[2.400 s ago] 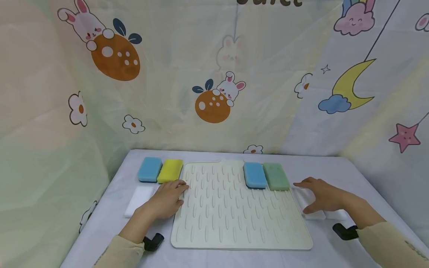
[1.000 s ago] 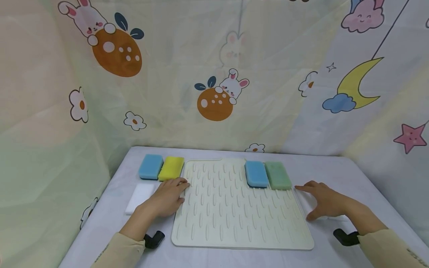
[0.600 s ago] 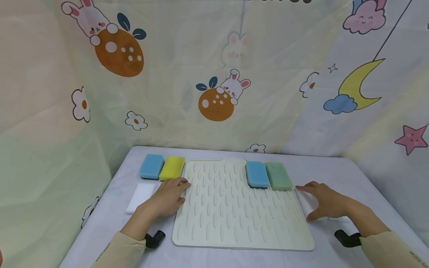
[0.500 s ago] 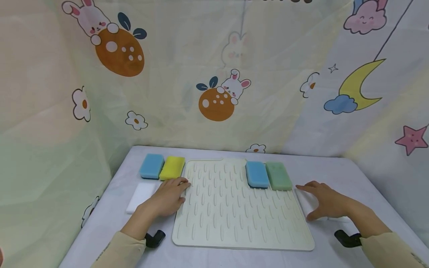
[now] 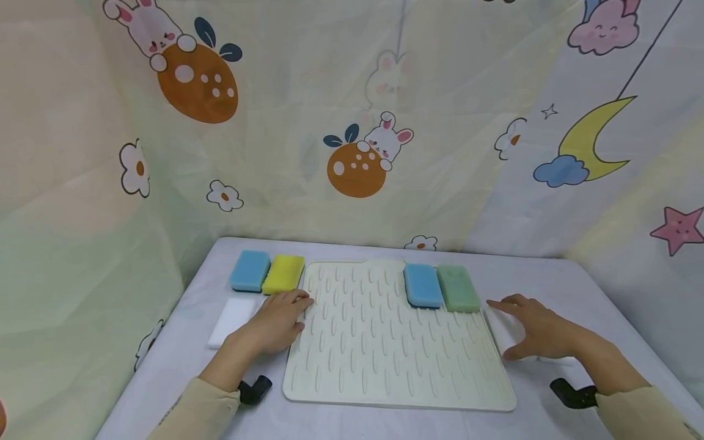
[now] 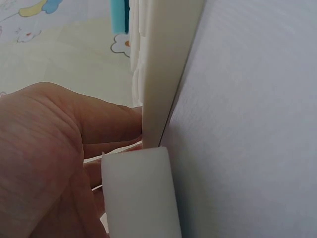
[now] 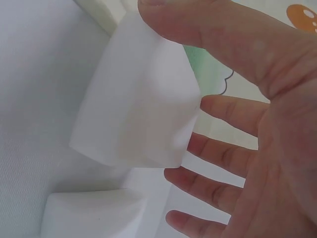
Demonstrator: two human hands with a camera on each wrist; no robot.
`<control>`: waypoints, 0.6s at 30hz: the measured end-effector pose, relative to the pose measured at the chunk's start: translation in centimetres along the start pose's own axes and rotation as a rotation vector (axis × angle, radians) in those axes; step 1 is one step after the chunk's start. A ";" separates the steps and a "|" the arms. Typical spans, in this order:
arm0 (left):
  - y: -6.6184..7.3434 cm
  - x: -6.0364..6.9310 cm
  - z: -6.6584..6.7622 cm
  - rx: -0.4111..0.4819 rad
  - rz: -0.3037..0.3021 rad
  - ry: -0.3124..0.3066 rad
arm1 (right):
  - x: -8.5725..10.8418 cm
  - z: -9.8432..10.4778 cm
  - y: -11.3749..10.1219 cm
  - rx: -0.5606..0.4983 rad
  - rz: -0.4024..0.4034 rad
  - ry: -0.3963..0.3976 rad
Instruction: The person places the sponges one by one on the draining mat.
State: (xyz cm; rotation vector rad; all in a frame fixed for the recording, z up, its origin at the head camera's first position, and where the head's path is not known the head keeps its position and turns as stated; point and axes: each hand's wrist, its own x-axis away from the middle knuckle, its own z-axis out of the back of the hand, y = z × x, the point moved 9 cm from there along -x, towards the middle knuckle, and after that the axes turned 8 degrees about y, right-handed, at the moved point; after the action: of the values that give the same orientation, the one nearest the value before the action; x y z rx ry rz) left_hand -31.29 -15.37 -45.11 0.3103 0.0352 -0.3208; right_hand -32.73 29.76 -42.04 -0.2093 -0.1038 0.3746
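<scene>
My left hand [image 5: 277, 321] lies at the left edge of the off-white ribbed mat [image 5: 379, 360], its thumb touching the mat's side in the left wrist view. A white sponge-like block [image 6: 140, 193] is beside its fingers, which that block partly hides. On the mat's right side, my right hand [image 5: 544, 330] is spread around another white block [image 7: 138, 99]. Its thumb touches one end and its extended fingertips meet the far side. A blue sponge [image 5: 423, 285] and a green sponge [image 5: 458, 288] sit side by side on the mat's back right part.
Left of the mat are a blue sponge [image 5: 250, 271], a yellow sponge [image 5: 283, 274] and a white block [image 5: 231, 321]. One more white block [image 7: 91, 213] lies near my right hand. A printed cloth [image 5: 286, 153] rises behind the white table [image 5: 352, 425].
Since the earliest frame, my right hand has shifted slightly right and its thumb slightly down. The view has tilted a little. My left hand and the sponges have kept their places.
</scene>
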 end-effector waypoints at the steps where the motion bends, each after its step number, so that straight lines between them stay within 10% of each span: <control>1: 0.0 0.0 0.0 -0.001 0.003 -0.002 | 0.0 0.0 -0.1 0.000 -0.001 0.001; 18: -0.3 -0.3 -0.4 -0.006 -0.007 0.002 | 0.1 0.4 -2.0 0.006 0.044 0.008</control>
State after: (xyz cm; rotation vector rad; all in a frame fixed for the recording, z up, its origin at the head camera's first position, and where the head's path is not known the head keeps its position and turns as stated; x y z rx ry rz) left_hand -31.64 -15.45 -45.58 0.3049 0.0397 -0.3273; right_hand -32.01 28.02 -41.22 -0.2078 -0.0903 0.4181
